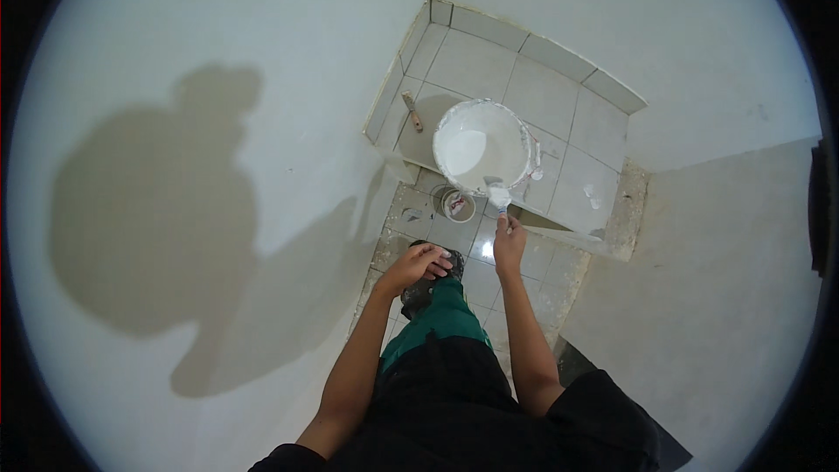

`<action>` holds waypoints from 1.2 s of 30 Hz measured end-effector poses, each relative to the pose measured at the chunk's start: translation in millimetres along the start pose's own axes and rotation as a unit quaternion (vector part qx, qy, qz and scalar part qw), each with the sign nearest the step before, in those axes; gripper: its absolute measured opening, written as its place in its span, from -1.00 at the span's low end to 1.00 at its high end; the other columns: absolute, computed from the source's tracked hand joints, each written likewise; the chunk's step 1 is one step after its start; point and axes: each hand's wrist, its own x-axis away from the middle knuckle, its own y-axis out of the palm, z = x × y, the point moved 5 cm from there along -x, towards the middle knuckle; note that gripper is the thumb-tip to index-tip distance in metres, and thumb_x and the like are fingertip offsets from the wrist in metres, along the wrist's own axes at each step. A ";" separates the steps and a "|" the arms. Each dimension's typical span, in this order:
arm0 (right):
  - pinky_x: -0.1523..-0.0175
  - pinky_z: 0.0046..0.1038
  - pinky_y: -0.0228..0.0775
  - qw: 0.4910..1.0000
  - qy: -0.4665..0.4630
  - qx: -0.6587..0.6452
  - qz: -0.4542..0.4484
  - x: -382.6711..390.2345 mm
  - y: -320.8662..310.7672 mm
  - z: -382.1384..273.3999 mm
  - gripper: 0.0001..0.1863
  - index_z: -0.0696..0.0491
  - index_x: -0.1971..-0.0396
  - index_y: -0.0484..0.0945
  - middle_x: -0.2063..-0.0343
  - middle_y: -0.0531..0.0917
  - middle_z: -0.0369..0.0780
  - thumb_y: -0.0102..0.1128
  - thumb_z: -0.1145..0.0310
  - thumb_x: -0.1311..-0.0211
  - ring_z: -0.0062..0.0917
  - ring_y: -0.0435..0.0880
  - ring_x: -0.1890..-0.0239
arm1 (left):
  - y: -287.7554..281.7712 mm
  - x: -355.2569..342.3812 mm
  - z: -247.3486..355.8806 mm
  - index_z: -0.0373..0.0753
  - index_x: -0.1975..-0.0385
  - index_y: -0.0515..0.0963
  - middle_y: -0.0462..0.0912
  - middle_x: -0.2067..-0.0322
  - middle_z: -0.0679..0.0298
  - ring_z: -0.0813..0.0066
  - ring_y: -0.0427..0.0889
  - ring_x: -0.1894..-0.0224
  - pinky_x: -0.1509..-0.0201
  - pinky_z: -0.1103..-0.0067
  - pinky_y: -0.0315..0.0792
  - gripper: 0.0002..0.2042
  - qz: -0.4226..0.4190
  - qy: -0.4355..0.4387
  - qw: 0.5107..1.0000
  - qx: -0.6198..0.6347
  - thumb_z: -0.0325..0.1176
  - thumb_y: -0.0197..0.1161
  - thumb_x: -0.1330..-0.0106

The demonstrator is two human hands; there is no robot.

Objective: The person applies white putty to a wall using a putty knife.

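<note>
My right hand (509, 246) grips the handle of a paintbrush (498, 194), its head coated in white paint. The brush head is over the near rim of a large white bucket (444, 135), whose rim and outside are smeared with paint. White paint (470, 150) shows inside the bucket. My left hand (418, 267) hovers in front of my legs, its fingers loosely bent and apart; a whitish spot shows near the fingertips. Just below the bucket stands a small pale tub (470, 213) with something red and white in it.
The bucket stands on a tiled ledge (476, 57) in a corner of pale walls (332, 26). A second brush (412, 112) with a wooden handle lies left of the bucket. Paint flecks mark the tiled floor (481, 284) and the ledge's right edge. My shadow (157, 218) falls on the left wall.
</note>
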 end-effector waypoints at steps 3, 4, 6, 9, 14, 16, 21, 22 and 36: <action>0.07 -0.12 0.43 0.992 -0.092 0.088 -0.016 -25.3 2.2 -14.7 -0.61 0.34 0.13 0.56 0.29 0.69 0.10 0.10 0.25 -0.32 0.00 0.67 0.27 | -8.5 -15.0 -4.2 -0.29 0.02 0.52 0.66 0.16 0.16 0.46 0.65 0.18 0.05 0.52 0.50 -0.63 0.026 -0.014 0.999 0.020 -0.10 0.00 -0.47; 0.07 -0.12 0.43 0.992 -0.091 0.088 -0.019 -33.8 4.2 -21.9 -0.61 0.34 0.13 0.56 0.29 0.69 0.10 0.10 0.25 -0.32 0.00 0.67 0.27 | -12.7 -19.9 -6.4 -0.29 0.02 0.52 0.67 0.16 0.17 0.45 0.66 0.18 0.06 0.53 0.50 -0.62 0.034 -0.019 0.999 0.030 -0.09 0.01 -0.46; 0.08 -0.09 0.45 0.971 -0.151 0.161 -0.092 -49.5 21.5 -46.7 -0.67 0.28 0.17 0.58 0.28 0.67 0.12 0.07 0.28 -0.32 0.06 0.65 0.22 | -18.4 -28.9 -9.7 -0.29 0.02 0.52 0.67 0.16 0.18 0.45 0.66 0.18 0.07 0.53 0.50 -0.62 0.046 -0.024 0.998 0.040 -0.08 0.02 -0.46; 0.05 -0.06 0.47 0.943 -0.118 0.253 -0.181 -78.8 54.5 -60.1 -0.72 0.23 0.22 0.59 0.34 0.67 0.11 0.06 0.32 -0.28 0.06 0.65 0.21 | -24.0 -42.1 -10.0 -0.26 0.06 0.53 0.70 0.19 0.22 0.52 0.66 0.25 0.12 0.57 0.51 -0.67 0.065 -0.020 0.996 0.062 -0.12 0.01 -0.47; 0.04 -0.10 0.51 0.918 -0.089 0.327 -0.207 -133.0 114.2 -24.0 -0.76 0.15 0.23 0.61 0.25 0.67 0.08 0.09 0.32 -0.23 -0.01 0.67 0.16 | -20.6 -66.9 1.5 -0.26 0.05 0.52 0.70 0.19 0.23 0.50 0.66 0.23 0.11 0.56 0.51 -0.67 0.058 -0.043 0.996 0.048 -0.14 0.00 -0.47; 0.02 -0.10 0.53 0.918 -0.065 0.329 -0.210 -149.6 135.0 -1.9 -0.74 0.17 0.21 0.60 0.23 0.67 0.06 0.12 0.33 -0.19 -0.04 0.68 0.16 | -21.4 -75.0 3.8 -0.27 0.02 0.52 0.69 0.17 0.22 0.48 0.66 0.19 0.09 0.55 0.50 -0.65 0.055 -0.044 0.997 0.044 -0.13 0.00 -0.47; 0.00 -0.22 0.56 0.866 -0.039 0.418 -0.272 -166.6 170.3 26.7 -0.74 0.13 0.18 0.61 0.16 0.67 -0.01 0.12 0.34 -0.19 -0.17 0.69 0.06 | -27.9 -80.7 3.7 -0.28 -0.02 0.51 0.68 0.14 0.20 0.44 0.66 0.14 0.06 0.53 0.49 -0.64 0.052 -0.031 0.997 0.045 -0.12 -0.03 -0.49; 0.00 -0.22 0.56 0.866 -0.038 0.416 -0.277 -166.8 174.4 25.6 -0.74 0.13 0.18 0.61 0.16 0.67 -0.01 0.12 0.34 -0.19 -0.17 0.69 0.06 | -30.6 -78.9 2.4 -0.27 -0.02 0.51 0.68 0.13 0.20 0.43 0.66 0.14 0.05 0.52 0.49 -0.63 0.062 -0.041 0.996 0.045 -0.12 -0.03 -0.49; 0.04 -0.16 0.56 0.917 -0.053 0.345 -0.192 -181.7 152.4 20.9 -0.76 0.15 0.28 0.63 0.22 0.67 0.04 0.16 0.28 -0.20 -0.08 0.69 0.11 | -30.7 -102.8 3.7 -0.25 -0.02 0.51 0.66 0.13 0.22 0.43 0.65 0.11 0.05 0.52 0.47 -0.61 0.062 -0.030 0.994 0.080 -0.08 -0.04 -0.50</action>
